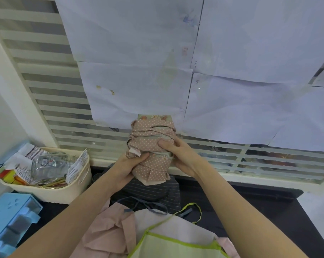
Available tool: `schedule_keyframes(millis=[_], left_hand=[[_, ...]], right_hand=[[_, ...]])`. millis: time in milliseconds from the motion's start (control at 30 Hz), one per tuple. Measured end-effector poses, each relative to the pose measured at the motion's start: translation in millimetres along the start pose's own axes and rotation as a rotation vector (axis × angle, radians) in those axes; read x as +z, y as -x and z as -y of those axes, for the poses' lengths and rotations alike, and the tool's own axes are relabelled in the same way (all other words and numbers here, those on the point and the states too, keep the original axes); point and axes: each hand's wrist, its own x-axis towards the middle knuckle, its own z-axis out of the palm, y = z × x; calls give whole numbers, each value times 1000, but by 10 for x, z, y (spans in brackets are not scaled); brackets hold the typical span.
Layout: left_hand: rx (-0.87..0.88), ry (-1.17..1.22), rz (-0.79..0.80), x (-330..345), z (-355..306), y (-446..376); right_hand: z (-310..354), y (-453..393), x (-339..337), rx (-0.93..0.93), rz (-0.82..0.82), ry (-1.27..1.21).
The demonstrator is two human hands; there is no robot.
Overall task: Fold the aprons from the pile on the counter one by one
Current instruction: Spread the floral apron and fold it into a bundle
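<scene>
We hold the pink polka-dot fabric apron bundle point(152, 146) above the black counter point(259, 200); left hand point(128, 167) and right hand point(177, 155) fingers grip it. Strap wraps should stay snug while tucking.

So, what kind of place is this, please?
Probably a home kitchen or utility corner: a dark counter under a louvred window, a cream basket of packets, and aprons piled for folding.

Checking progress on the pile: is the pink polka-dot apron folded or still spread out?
Folded. The polka-dot apron is a compact bundle with its ties wound around it, gripped by the left hand and right hand.
</scene>
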Motion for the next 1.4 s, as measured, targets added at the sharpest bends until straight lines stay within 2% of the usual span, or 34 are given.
schedule_keyframes(millis=[67, 167, 267, 333, 400, 500, 567, 633, 667, 767, 900, 967, 1033, 1133, 1200, 1300, 1333, 1400], left_hand=[[-22, -116, 40, -78, -4, -15], [-96, -458, 106, -274, -181, 9], [-73, -591, 112, -316, -469, 37], [-25, -621, 188, -103, -595, 22], [-33, -544, 244, 144, -636, 23], [-16, -317, 201, 251, -597, 10], [11, -172, 107, 249, -567, -5], [37, -129, 22, 281, -538, -29], [56, -140, -2, 326, -532, -35], [113, -181, -23, 391, -527, -43], [176, -277, -30, 340, -500, -26], [213, -373, 9, 314, -523, 0], [238, -454, 67, 309, -568, 31], [289, -581, 97, 327, -631, 32], [294, -589, 84, 310, -685, 17], [227, -479, 121, 227, -694, 48], [204, -428, 124, 198, -684, 64], [185, -302, 75, 189, -680, 69]], right_hand=[[63, -16, 11, -66, -56, 173], [291, 12, -47, -206, -80, 800], [535, 35, -69, -248, 53, 1362], [658, 41, -15, -216, 158, 1505], [728, 56, 39, -215, 208, 1496], [780, 132, -8, -201, 145, 1192], [773, 194, -78, -313, -80, 1016], [750, 218, -51, -458, -315, 1056], [729, 217, -25, -468, -345, 1091], [653, 179, 102, -343, -258, 1139], [580, 126, 153, -319, -294, 1237], [537, 121, 142, -383, -366, 1300], [532, 112, 118, -470, -513, 1291], [638, 60, 42, -451, -637, 1021], [694, 32, 26, -337, -634, 839], [807, 113, -40, -60, -390, 635], [846, 158, -55, -22, -308, 647], [941, 229, -77, -63, -238, 787]])
